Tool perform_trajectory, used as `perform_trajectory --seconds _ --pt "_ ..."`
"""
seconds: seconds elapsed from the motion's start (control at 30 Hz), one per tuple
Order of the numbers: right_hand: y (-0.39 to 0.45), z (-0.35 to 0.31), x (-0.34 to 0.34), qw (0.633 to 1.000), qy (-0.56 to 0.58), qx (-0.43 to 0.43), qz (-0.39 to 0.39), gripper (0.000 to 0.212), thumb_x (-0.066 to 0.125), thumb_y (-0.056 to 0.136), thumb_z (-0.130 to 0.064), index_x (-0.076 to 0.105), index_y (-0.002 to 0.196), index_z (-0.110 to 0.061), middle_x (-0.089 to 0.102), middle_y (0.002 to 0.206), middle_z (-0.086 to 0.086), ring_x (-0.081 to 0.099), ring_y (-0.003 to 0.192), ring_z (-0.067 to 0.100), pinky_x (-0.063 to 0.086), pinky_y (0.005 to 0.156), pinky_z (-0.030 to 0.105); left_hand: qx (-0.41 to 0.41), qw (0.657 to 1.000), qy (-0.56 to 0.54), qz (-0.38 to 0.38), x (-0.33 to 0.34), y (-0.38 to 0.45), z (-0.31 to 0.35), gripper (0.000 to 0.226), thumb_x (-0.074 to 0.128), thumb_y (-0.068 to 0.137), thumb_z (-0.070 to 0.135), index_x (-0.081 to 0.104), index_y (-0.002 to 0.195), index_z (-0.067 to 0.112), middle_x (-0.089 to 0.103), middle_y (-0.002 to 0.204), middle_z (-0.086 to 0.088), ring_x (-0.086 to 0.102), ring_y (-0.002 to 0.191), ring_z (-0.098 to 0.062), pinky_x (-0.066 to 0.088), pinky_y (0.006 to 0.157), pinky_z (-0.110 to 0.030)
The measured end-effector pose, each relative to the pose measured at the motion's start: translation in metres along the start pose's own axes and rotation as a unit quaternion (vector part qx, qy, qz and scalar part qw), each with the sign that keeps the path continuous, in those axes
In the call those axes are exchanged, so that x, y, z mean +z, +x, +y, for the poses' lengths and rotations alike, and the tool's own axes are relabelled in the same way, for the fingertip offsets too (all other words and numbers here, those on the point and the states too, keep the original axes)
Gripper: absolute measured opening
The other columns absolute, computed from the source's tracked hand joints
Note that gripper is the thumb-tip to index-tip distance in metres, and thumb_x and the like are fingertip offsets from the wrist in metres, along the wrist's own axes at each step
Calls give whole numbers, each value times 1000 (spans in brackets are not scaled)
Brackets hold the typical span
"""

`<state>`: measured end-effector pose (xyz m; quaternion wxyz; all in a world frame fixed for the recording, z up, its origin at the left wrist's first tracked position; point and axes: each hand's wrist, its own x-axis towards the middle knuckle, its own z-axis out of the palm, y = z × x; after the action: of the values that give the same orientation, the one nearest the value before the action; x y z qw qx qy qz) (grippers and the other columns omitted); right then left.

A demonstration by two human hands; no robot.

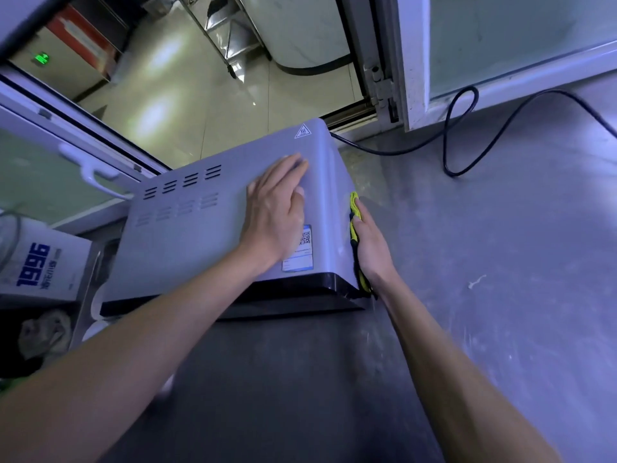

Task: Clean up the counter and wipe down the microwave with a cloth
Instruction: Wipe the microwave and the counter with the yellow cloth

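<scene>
Wiping step in hand. Microwave [200,235] at back-left of tabletop [500,295]. Left hand [277,212] flat on top, fingers straight, bracing. Right hand [370,245] pressing cloth [354,203] against right side wall, fingers straight. Next, likely: stroke along that side, keep brace firm.
</scene>
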<state>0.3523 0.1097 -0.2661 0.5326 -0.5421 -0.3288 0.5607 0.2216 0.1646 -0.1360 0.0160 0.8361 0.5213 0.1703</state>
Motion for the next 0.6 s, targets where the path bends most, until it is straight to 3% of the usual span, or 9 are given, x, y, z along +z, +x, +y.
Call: perform_trajectory --seconds 0.13,0.17,0.23,0.33,0.4,0.53,0.6 --pt "-43 -15 6 999 42 -22 9 50 36 101 -32 37 151 -36 34 153 -28 26 144 -4 30 118 25 -8 1000 3 -2 0 1 0 46 39 95 15 55 138 15 47 149 1 39 139 -13 23 105 -25" --pt "-54 -23 8 999 41 -34 9 49 36 101 -33 37 150 -37 34 153 -29 26 143 -5 32 118 29 -9 1000 4 -2 0 1 1 46 39 95 16 55 138 15 47 150 1 39 140 -13 23 106 -25" --pt "-75 -40 13 997 23 -73 10 49 37 101 -33 37 150 -39 32 153 -30 23 142 -10 27 120 41 -14 1000 2 -3 -1 0 3 47 39 95 17 55 138 15 47 149 1 39 139 -14 24 107 -28" --pt "-103 -55 20 989 -20 -144 23 47 37 104 -26 38 151 -30 32 156 -23 19 141 -15 16 124 39 -14 1000 -2 2 -3 0 6 45 39 93 16 59 134 11 52 145 -2 44 135 -20 29 108 -33" --pt "-118 -54 24 984 -41 -169 41 45 39 106 -21 39 151 -26 34 156 -20 20 142 -12 16 124 38 -5 1000 0 14 -5 -1 7 44 40 90 14 62 128 9 58 138 -6 50 128 -25 33 108 -36" --pt "-143 -42 30 977 -68 -187 75 46 45 104 -18 41 149 -23 39 153 -13 26 144 -1 24 121 40 -8 999 32 34 -14 -11 14 46 40 84 9 63 122 13 64 126 -1 54 116 -27 39 92 -39" --pt "-155 -38 30 977 -72 -183 82 46 49 102 -18 42 147 -25 43 150 -13 33 141 2 28 119 34 -12 999 27 32 -18 -18 16 45 39 84 10 63 121 13 65 124 -2 55 113 -29 40 89 -40"
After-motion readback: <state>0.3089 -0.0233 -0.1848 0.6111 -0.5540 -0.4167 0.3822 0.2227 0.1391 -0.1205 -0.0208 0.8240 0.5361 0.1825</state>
